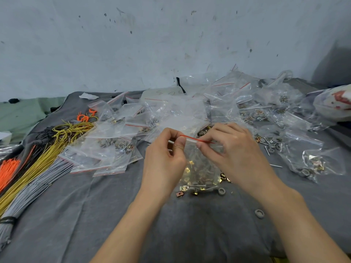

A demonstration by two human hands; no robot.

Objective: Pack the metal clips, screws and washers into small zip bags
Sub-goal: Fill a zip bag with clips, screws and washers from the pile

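A small clear zip bag with a red seal line hangs in the middle of the view, holding metal clips and grey washers. My left hand pinches the left end of its top strip. My right hand pinches the strip a little further right. Under the bag, loose clips and a grey washer lie on the grey cloth. Another washer sits apart, nearer to me. Loose screws and washers lie just right of my right hand.
Filled zip bags are piled at the left and more bags spread across the back and right. Bundles of yellow, grey, black and orange wires lie along the left. A pale wall rises behind the table.
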